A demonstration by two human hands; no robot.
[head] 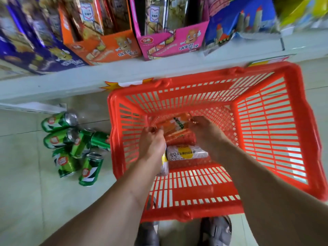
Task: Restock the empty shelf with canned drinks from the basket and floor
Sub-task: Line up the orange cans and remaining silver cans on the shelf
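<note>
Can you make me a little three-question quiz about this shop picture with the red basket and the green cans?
1. True or false: the green cans lie on the floor outside the red basket.
2. Where are the left hand and right hand? A) on the shelf B) inside the basket C) on the floor
3. Fill in: the display boxes on the shelf are purple, orange and ____.

Key: 1 true; 2 B; 3 pink.
</note>
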